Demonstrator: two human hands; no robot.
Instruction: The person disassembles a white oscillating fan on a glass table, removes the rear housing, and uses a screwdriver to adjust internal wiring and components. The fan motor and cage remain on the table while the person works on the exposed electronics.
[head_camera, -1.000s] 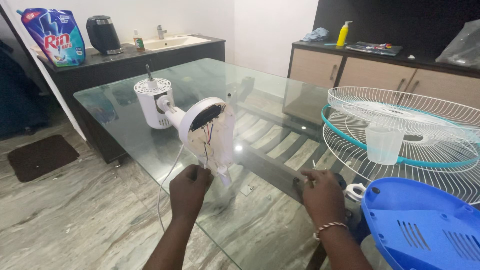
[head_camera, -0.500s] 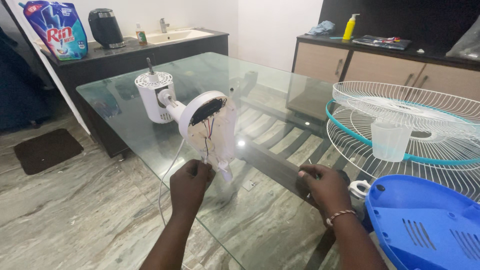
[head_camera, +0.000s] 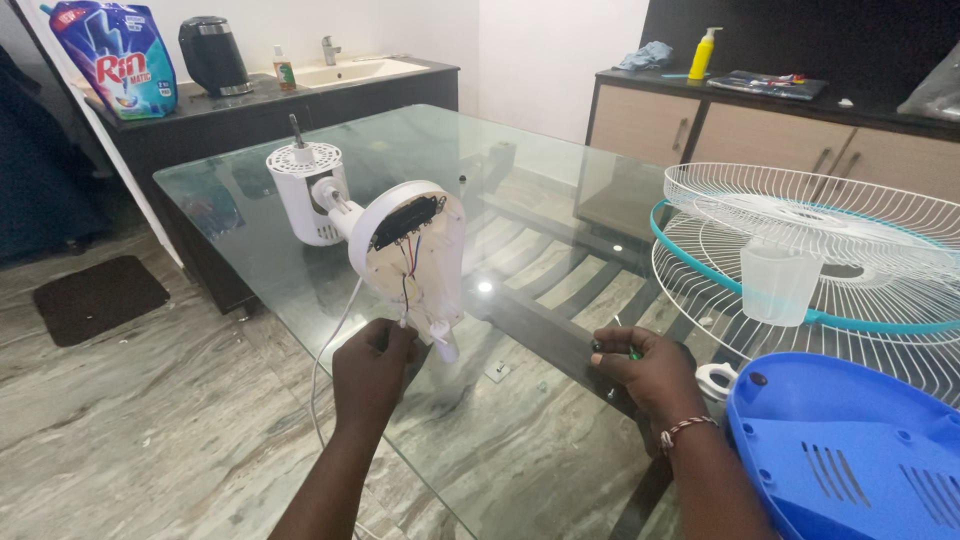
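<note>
Nearest the camera, the left hand (head_camera: 372, 372) is curled almost closed at the lower tip of the white fan housing (head_camera: 415, 255), its fingers pinching the narrow bottom end where the white cord (head_camera: 325, 375) leaves it; whether they grip the cord or the housing itself I cannot tell. The right hand (head_camera: 645, 368) rests on the glass table (head_camera: 520, 470), fingers folded loosely around a small screwdriver (head_camera: 622, 349) with a green and black handle, only its end showing past the knuckles. A beaded bracelet (head_camera: 686, 430) sits on that wrist. Just right of it lies a blue plastic fan base (head_camera: 850, 455), touching the table edge. The fan housing lies tilted on the glass with its open back facing the camera, 1 red and several dark wires visible inside, joined to the white motor unit (head_camera: 305, 190) behind it. To the right, 2 white wire fan guards (head_camera: 800, 240) with a teal rim are stacked, and a translucent cup (head_camera: 778, 282) stands on them. Farther off, a blue and purple detergent pouch (head_camera: 118, 55) leans upright at the left end of the dark counter beside a black kettle (head_camera: 212, 55). On the far right cabinet stands a yellow bottle (head_camera: 702, 55).
</note>
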